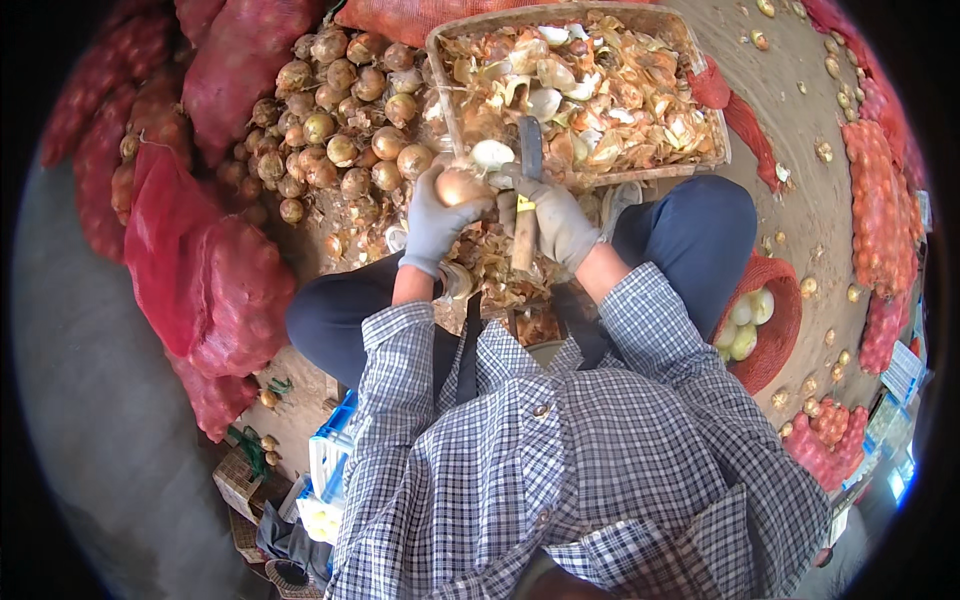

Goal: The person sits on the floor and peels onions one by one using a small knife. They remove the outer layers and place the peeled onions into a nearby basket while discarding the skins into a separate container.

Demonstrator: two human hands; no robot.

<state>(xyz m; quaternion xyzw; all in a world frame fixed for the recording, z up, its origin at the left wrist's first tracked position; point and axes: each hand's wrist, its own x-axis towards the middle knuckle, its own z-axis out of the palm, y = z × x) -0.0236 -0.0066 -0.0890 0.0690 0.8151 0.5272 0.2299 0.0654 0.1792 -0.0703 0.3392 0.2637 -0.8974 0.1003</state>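
My left hand (437, 218), in a grey glove, grips a brown-skinned onion (462, 186) just in front of my knees. My right hand (558, 222), also gloved, holds a knife (528, 190) by its wooden handle, the dark blade pointing away from me beside the onion. Both hands hover over a heap of loose onion skins (497, 268) between my legs. A shallow crate (700, 55) full of papery peelings stands directly beyond the hands.
A pile of unpeeled onions (335, 130) lies at the left front, ringed by red mesh sacks (195, 270). A red basket (775, 320) with peeled pale onions sits at my right knee. More sacks (880, 200) and stray onions lie on the dirt floor right.
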